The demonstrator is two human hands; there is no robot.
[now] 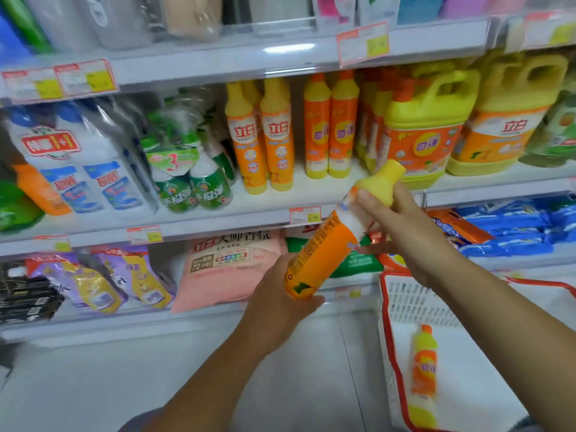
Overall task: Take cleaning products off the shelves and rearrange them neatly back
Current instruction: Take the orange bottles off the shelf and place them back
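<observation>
Both hands on 1 orange dish-soap bottle point(327, 247), held in the air in front of the middle shelf point(274, 201), tilted: yellow cap end up-right, base down-left. L hand point(280, 294) grip wraps the base, R hand point(405, 222) grip wraps the yellow neck just below the cap. Middle shelf, front row L to R: 2 white bottles w/ blue caps point(78, 163) in 1 twin pack, 2 green sprayers point(187, 182) banded together w/ more behind (count unclear), 2 yellow-cap bottles point(261, 135) w/ more behind, 2 orange-cap bottles point(330, 126) side by side and touching, then 2 big yellow jugs point(427, 129) w/ handles. Some slim bottles sit btwn the orange-cap pair and the nearer jug, too blurred to count. A bare strip of shelf lies in front of the orange-cap pair, just above the held bottle's cap. White basket w/ red rim point(405, 300) stands on the floor point(218, 369) at lower R, under the R forearm; 1 same-type bottle point(424, 369) lies inside it, orange cap pointing away. Lower shelf: 2 purple-yellow pouches point(121, 279), 1 pink bag point(227, 266), 1 green bag point(355, 263) partly hidden behind the held bottle, and blue packs point(514, 226) at R, count unclear.
</observation>
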